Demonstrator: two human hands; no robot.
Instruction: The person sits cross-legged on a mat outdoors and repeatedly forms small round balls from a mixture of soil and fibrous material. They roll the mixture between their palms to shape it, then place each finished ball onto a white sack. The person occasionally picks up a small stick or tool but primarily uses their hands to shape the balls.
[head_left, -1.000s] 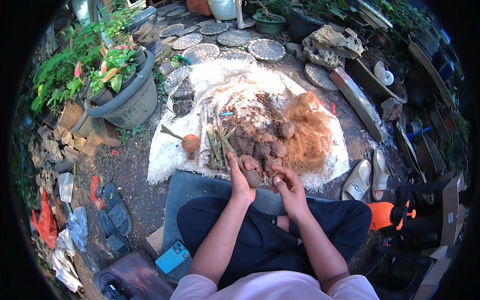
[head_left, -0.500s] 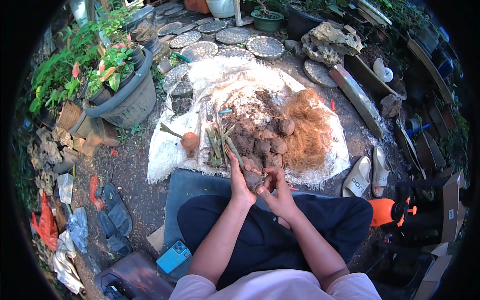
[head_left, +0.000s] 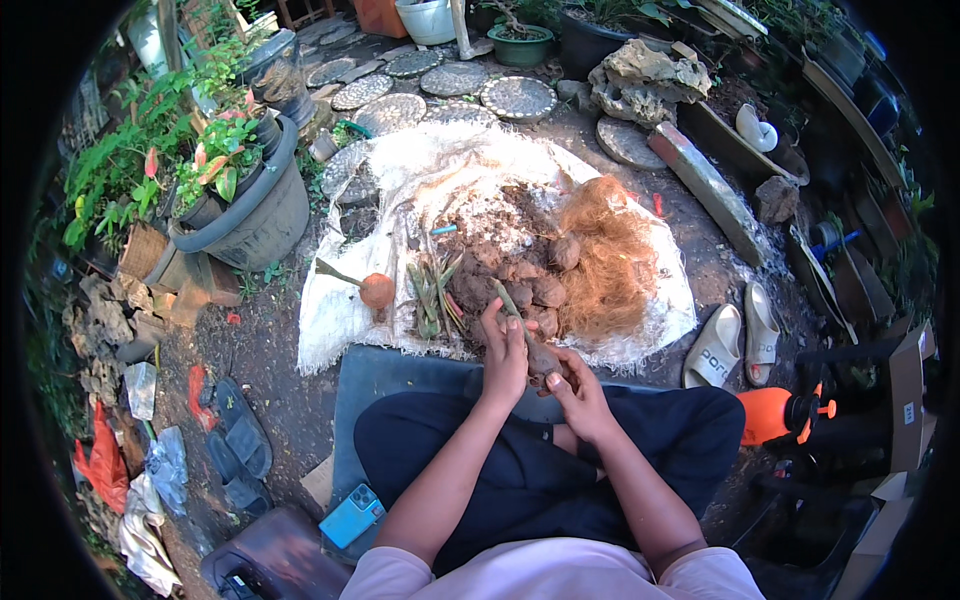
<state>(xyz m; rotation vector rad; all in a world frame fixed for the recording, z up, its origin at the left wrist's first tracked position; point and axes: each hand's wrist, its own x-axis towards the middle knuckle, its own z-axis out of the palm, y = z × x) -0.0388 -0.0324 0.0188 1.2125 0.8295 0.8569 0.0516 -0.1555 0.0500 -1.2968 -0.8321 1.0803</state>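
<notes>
Over my lap I hold a thick green plant cutting (head_left: 508,302) whose lower end is packed in a brown soil ball (head_left: 541,362). My left hand (head_left: 506,362) is wrapped along the stem and the ball's upper side. At the lower end of the ball, the fingers of my right hand (head_left: 580,398) close on it. Beyond my hands, several soil balls (head_left: 548,292) lie beside dark loose soil (head_left: 478,272). More green cuttings (head_left: 427,305) lie left of the soil. Farther left rests an orange-brown ball (head_left: 377,291) with a stem sticking out.
A white woven sheet (head_left: 330,322) lies under the materials, with brown coconut fibre (head_left: 612,265) on its right. A blue phone (head_left: 352,515) lies by my left knee. Sandals (head_left: 714,348) and an orange spray bottle (head_left: 765,418) are at right; a large planter (head_left: 255,215) stands at left.
Both hands have shifted slightly right with the cutting. Its soil ball now shows more between my hands, and my left fingers have moved up along the stem.
</notes>
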